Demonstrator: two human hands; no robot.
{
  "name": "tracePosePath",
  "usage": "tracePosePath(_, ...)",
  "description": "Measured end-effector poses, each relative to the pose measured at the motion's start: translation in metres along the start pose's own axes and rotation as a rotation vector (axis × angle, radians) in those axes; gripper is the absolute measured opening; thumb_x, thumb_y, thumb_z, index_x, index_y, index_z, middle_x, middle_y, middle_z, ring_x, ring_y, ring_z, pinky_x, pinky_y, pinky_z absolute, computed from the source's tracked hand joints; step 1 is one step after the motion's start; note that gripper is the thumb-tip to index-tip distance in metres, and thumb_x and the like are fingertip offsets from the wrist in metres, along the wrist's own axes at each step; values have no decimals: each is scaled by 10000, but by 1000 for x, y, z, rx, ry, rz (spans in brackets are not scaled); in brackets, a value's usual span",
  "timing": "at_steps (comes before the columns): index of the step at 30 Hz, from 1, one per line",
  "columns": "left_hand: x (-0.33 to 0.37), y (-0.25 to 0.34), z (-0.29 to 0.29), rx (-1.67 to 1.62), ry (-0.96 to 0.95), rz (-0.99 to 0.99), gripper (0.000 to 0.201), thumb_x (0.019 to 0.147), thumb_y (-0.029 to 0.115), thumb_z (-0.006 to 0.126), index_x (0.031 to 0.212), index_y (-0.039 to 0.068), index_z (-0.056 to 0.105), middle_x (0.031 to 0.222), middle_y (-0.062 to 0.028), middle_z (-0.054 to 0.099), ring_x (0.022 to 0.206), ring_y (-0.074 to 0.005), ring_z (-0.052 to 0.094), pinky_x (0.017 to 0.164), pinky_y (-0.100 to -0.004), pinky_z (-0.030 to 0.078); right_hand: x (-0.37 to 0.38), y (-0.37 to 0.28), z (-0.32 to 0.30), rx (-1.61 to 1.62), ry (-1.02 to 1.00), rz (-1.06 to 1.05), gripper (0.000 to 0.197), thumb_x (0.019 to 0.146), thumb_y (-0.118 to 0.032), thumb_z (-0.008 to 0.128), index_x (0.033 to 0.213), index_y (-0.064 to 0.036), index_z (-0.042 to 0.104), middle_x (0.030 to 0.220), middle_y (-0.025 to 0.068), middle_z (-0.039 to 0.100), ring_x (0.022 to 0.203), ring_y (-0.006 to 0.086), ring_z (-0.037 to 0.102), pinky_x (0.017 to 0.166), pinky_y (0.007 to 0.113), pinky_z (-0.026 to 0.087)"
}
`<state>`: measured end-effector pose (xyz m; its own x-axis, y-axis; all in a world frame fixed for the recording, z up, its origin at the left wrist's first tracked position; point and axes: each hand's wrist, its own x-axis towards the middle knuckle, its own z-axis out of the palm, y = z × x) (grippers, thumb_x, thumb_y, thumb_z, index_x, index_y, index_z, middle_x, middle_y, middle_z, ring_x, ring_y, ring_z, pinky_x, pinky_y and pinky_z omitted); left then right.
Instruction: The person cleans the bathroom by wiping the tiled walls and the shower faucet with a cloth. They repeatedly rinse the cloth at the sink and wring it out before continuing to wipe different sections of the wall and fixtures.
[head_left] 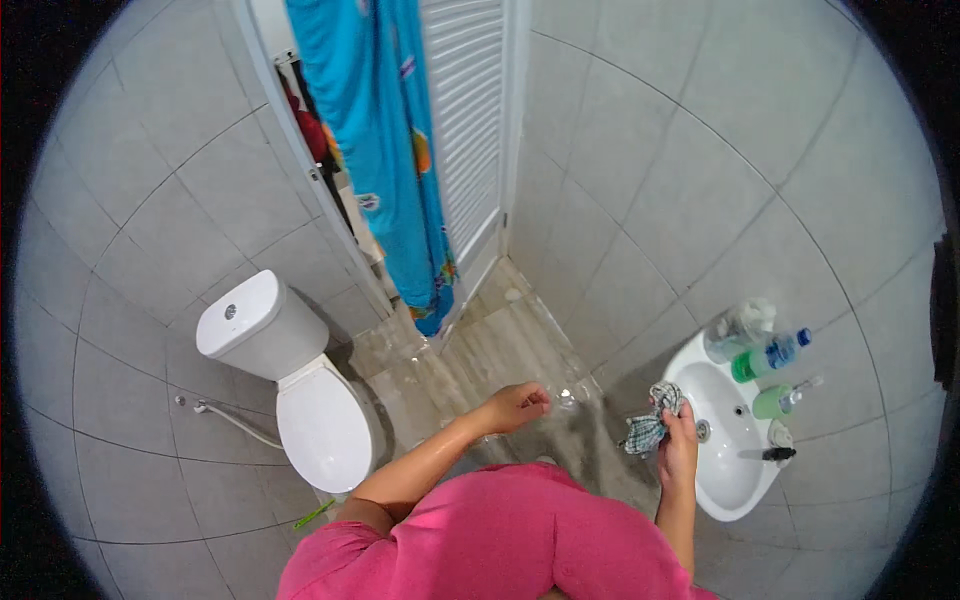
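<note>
My right hand [679, 440] grips a bunched checked cloth [648, 430] in grey-green and white, held just beside the left rim of the white washbasin [728, 470]. Part of the cloth hangs down below the fingers. Away from it, my left hand [518, 407] is in the air above the floor. Its fingers are curled in and I see nothing in them. That forearm looks wet.
A white toilet [325, 430] with its lid down stands left. On the basin's far edge are a bottle with green liquid [765, 357], a pump bottle [775, 402] and a black-handled tap [778, 454]. A blue patterned curtain [375, 150] hangs by the white louvred door [465, 110].
</note>
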<state>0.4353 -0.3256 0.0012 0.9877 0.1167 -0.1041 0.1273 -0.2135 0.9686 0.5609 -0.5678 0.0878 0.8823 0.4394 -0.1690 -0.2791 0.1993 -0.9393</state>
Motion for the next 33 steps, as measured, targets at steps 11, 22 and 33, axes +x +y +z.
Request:
tracePosePath(11, 52, 51, 97, -12, -17, -40, 153, 814, 150, 536, 912, 34, 519, 763, -4, 533, 671, -85, 481, 617, -232, 406, 25, -22, -117, -306, 21, -150, 315, 783, -76, 513, 1084, 4, 460, 967, 73, 547, 866, 139, 513, 775, 248, 398)
tracePosePath(22, 117, 96, 136, 120, -222, -4, 149, 822, 165, 541, 886, 33, 517, 768, 5, 522, 672, -80, 468, 621, -223, 396, 36, -11, -219, -318, 522, -394, 441, 729, -116, 597, 1080, -2, 355, 891, 74, 503, 817, 132, 488, 731, 254, 403)
tracePosePath(33, 168, 119, 217, 207, -619, 142, 147, 819, 152, 538, 906, 36, 511, 767, 4, 486, 695, -75, 433, 634, -217, 379, 20, -59, -275, -672, 732, -175, 602, 722, -327, 630, 1156, -18, 352, 1000, 190, 539, 939, 288, 517, 801, 355, 394)
